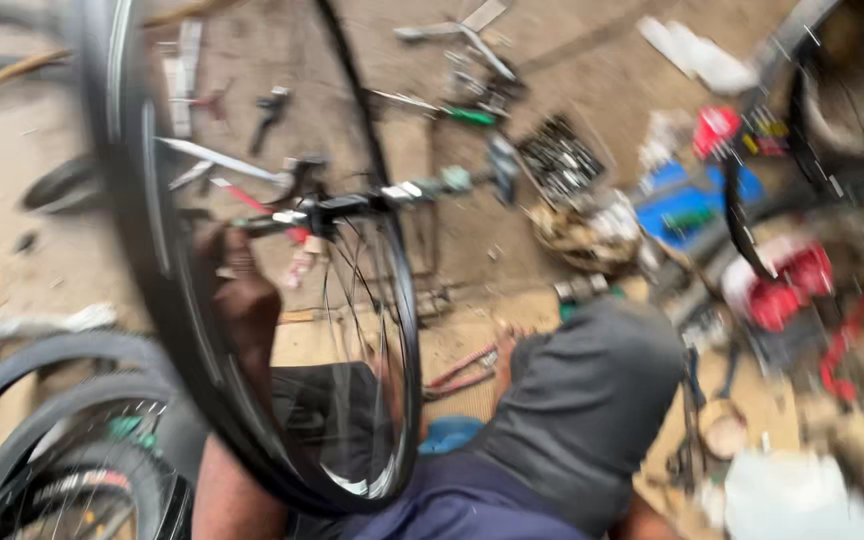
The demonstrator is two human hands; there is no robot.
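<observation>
The picture is smeared by motion, so fine detail is lost. A black spoked bicycle wheel with a tyre on its rim (252, 330) stands upright and slightly tilted in front of the person, its lower edge down at the lap, its upper arc running out of the top of the view. The left hand (242, 290) sits behind the wheel near the hub, fingers curled; it appears to be closed on the wheel or on the axle end, though blur hides exactly what it grips. The right hand cannot be made out: whether it is open or closed cannot be told. A grey-clad knee (582, 400) fills the lower middle.

On the dusty concrete floor (82, 130) tools lie scattered: a green-handled screwdriver (467, 116) near the top middle, a tray of dark metal bits (560, 155) just right of it, a blue plastic box (697, 200) and red plastic containers (787, 285) towards the right edge. More black tyres (62, 440) lie stacked at the bottom left corner.

Judging from the blur across the rim, the wheel may be turning. To handle it well, the grip should stay close to the hub, fingers clear of the spokes, with the rim kept away from the knee.
</observation>
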